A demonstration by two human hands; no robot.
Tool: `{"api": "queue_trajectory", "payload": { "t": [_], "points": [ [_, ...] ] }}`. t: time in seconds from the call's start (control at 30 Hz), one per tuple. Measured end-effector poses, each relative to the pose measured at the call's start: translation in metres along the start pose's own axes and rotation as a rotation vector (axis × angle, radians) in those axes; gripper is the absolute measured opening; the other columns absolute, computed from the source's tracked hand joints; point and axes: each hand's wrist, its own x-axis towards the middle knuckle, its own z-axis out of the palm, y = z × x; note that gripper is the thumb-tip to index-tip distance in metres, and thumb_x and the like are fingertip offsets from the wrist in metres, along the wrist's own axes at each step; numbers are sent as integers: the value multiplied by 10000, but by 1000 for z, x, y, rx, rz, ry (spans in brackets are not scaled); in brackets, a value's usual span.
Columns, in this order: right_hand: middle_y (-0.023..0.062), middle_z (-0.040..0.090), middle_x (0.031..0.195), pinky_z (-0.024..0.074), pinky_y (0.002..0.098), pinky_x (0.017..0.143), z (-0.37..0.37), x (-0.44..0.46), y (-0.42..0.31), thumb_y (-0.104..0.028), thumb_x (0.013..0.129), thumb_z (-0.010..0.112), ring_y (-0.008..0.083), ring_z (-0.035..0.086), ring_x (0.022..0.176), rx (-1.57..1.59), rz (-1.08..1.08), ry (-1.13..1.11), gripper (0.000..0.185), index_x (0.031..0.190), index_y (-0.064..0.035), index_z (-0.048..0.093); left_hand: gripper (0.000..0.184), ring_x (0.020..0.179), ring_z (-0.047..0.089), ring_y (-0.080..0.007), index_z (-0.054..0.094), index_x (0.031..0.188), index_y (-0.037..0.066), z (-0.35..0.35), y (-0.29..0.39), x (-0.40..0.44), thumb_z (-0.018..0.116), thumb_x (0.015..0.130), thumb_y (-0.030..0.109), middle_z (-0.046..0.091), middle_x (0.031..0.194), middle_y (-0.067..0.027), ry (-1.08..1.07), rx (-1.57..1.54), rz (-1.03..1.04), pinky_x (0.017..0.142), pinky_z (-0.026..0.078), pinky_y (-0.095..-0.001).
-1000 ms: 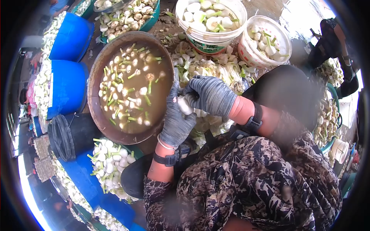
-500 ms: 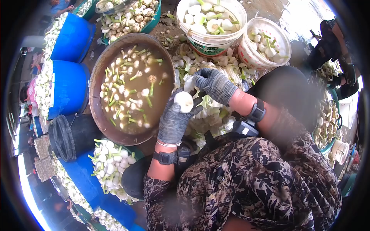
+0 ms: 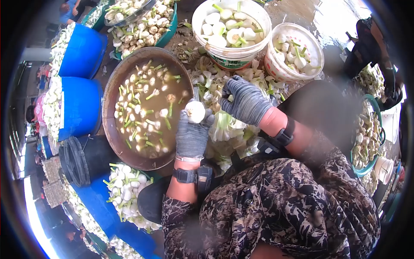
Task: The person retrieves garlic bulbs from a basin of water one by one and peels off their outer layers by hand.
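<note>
Near basin's (image 3: 111, 108) R rim, white bulb (image 3: 195, 112) is cupped in L hand (image 3: 192, 137), prob. light, firm, slick, best held round sides; R hand (image 3: 246, 101) is curled, contents can't be told.

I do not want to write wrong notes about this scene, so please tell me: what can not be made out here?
- Head view: whether the right hand holds anything; its curled fingers cover it.
- Head view: the underside of the white bulb; the left hand hides it.
- Head view: the bottom of the brown basin; murky water covers it.
- Head view: most of the person at far right; cut off by the dark edge.
</note>
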Motion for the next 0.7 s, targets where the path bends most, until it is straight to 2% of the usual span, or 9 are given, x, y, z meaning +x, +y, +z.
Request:
{"api": "queue_trajectory", "payload": {
  "t": [0.07, 0.2, 0.27, 0.3, 0.4, 0.63, 0.7],
  "points": [
    [174, 640, 840, 509, 453, 737, 11, -3, 1, -252, 799, 673, 363, 634, 825, 184, -23, 75, 233, 918, -54, 638, 420, 1135, 558, -280, 495, 1331, 52, 18, -9, 4, 441, 1016, 324, 571, 1272, -113, 172, 231, 109, 997, 460, -442],
    [158, 639, 840, 516, 439, 716, 6, -8, -12, -237, 799, 669, 353, 639, 794, 263, -21, 32, 232, 952, -67, 632, 411, 1154, 535, -237, 454, 1371, 82, 15, -19, 16, 465, 1009, 276, 535, 1288, -95, 153, 310, 131, 1022, 426, -394],
    [146, 646, 845, 521, 428, 699, 9, -10, -11, -225, 792, 680, 344, 643, 773, 151, -69, 79, 224, 949, -73, 635, 412, 1251, 488, -243, 469, 1368, 72, 12, -23, 19, 472, 1007, 269, 531, 1348, -94, 118, 189, 97, 1090, 370, -388],
    [144, 647, 836, 522, 428, 697, 10, -9, -11, -218, 778, 695, 345, 643, 770, 112, -61, 96, 221, 936, -74, 638, 412, 1251, 488, -243, 469, 1368, 72, 11, -24, 20, 472, 1007, 269, 531, 1348, -94, 115, 189, 90, 1090, 370, -388],
    [142, 647, 824, 522, 425, 691, 8, -9, -13, -206, 771, 702, 346, 642, 764, 128, 11, 61, 213, 927, -75, 640, 461, 1282, 463, -239, 447, 1390, 124, 11, -25, 24, 558, 963, 254, 485, 1405, -90, 98, 435, 208, 1113, 348, -394],
    [145, 660, 811, 526, 428, 684, 15, -6, -2, -193, 778, 693, 346, 647, 755, 195, 54, 102, 203, 932, -72, 639, 494, 1264, 473, -256, 452, 1380, 123, 15, -27, 29, 618, 926, 227, 504, 1371, -87, 20, 394, 179, 1101, 365, -405],
    [150, 661, 818, 526, 425, 676, 13, -6, -1, -188, 784, 686, 348, 649, 745, 203, 48, 108, 196, 935, -72, 639, 447, 1139, 537, -242, 508, 1285, 46, 22, -27, 31, 668, 899, 203, 562, 1230, -98, 18, 392, 196, 1029, 433, -401]
  ]
}}
